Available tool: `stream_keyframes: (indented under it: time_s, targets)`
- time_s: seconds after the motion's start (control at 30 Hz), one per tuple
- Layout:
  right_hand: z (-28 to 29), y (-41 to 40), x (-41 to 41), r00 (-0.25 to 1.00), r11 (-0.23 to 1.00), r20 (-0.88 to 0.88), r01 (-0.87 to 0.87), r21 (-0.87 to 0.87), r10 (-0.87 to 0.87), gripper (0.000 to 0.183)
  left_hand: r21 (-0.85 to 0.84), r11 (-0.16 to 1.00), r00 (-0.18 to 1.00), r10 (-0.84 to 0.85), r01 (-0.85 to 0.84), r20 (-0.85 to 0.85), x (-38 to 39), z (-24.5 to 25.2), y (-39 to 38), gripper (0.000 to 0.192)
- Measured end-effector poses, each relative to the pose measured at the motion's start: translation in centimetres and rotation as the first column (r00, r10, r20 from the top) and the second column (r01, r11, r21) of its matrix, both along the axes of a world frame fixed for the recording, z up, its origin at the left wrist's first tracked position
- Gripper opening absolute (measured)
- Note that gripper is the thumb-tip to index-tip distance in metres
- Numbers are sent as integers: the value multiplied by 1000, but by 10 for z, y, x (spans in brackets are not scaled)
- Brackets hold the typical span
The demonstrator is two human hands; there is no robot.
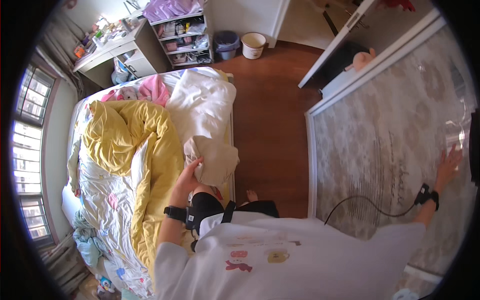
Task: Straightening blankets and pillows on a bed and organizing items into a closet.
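Observation:
My left hand [188,177] grips one edge of a folded beige cloth [217,159], its thumb on top. The cloth is held over the near side of a bed, close to my bent knee. Beyond it a white folded fabric [202,101] lies flat at the bed's edge. A rumpled yellow quilt [161,146] spreads to the left of my left hand. Far to the right, my right hand [450,162] has its fingers spread at a patterned wardrobe door panel [356,150]; whether the palm presses on it I cannot tell. Nothing shows in that hand.
A red-brown wood floor [270,123] runs between bed and wardrobe. At the back stand a blue bin [226,43], a cream bucket [253,45], a filled shelf rack [183,37] and a cluttered desk [112,47]. A white door [333,48] stands ajar. A cable [360,200] trails from my right wrist.

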State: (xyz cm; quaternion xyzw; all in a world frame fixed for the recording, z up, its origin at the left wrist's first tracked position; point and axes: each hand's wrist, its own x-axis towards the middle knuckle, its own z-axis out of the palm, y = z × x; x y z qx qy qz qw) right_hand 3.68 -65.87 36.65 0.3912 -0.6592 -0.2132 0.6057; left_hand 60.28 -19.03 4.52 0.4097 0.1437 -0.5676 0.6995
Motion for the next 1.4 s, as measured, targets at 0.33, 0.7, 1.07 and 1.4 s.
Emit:
stream_keyframes:
  time_s: [0.33, 0.7, 1.07, 1.4]
  targets:
    - [4, 18, 2, 945, 945, 35, -326, 16, 325, 54, 50, 955, 956, -293, 292, 25, 13, 24, -60, 34]
    - [1, 30, -67, 599, 593, 7, -790, -154, 801, 53, 140, 893, 836, -450, 428, 313, 0, 35, -137, 34]
    - [-17, 68, -135, 734, 728, -3, -673, -128, 679, 47, 174, 629, 456, -701, 758, 549, -41, 86, -306, 31]
    - [-66, 33, -15, 32, 554, 671, -594, -583, 741, 59, -112, 95, 140, -843, 989, 520, -100, 167, -461, 61]
